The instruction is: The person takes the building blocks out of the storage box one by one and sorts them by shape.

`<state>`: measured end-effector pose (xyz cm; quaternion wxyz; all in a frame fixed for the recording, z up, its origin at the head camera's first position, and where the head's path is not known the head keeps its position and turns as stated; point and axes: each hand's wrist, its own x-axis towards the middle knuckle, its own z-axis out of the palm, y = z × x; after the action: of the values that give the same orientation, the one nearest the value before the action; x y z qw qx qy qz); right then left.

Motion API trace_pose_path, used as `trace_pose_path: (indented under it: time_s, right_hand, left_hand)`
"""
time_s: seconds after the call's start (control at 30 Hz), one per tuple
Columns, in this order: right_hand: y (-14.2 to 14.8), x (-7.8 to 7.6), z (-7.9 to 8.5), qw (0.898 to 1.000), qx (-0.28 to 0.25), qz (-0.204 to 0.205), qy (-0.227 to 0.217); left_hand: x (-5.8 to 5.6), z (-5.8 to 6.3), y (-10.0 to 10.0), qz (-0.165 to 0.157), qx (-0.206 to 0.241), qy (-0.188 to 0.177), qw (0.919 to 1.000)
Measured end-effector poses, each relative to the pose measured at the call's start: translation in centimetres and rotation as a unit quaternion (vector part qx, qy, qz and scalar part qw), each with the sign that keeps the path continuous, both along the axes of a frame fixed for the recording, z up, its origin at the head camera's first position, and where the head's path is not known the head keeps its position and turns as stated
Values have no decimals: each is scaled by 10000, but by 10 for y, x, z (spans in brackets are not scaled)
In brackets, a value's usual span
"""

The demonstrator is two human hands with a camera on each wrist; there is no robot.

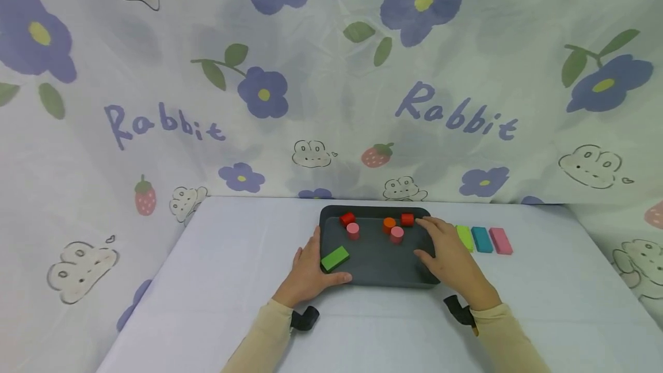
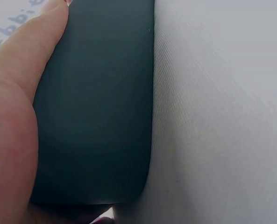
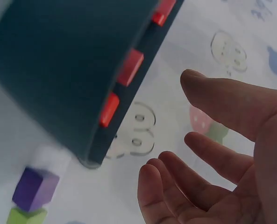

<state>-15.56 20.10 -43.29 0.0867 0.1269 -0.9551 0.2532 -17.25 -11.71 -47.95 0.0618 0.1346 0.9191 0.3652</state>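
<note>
As the left hand (image 1: 309,273) grips the tray (image 1: 385,268), the right hand (image 1: 456,259) is spread and empty; getting hold seems half done, probably needing its grip.

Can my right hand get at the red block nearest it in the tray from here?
Yes, most likely: the right hand looks empty at the right edge of the tray, and in the head view no other block shows between it and that red block.
</note>
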Motion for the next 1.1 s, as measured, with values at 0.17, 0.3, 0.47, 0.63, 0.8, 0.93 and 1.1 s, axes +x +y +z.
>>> trace_pose_path:
  time_s: [0.17,0.3,0.47,0.63,0.8,0.93,1.1]
  right_hand:
    - [-17,0,-5,9996,-166,218,81]
    - [-33,-1,-8,9988,-157,419,212]
    - [-52,-1,-8,9982,-34,511,321]
    - [-67,-1,-6,9984,-72,526,203]
    - [-80,-1,-9,9985,-239,487,105]
    - [-90,-2,-14,9982,-406,440,-31]
    - [-101,-3,-18,9976,-505,420,-234]
  left_hand:
    - [0,1,0,1,-8,-20,10000]
    - [0,2,0,15,13,-64,10000]
    - [-1,3,1,-7,41,-47,10000]
    - [0,4,1,-25,8,32,10000]
    - [1,3,0,-49,-34,14,10000]
    - [0,4,-1,-78,-40,-78,9999]
    - [-1,2,-2,-167,-76,-162,9997]
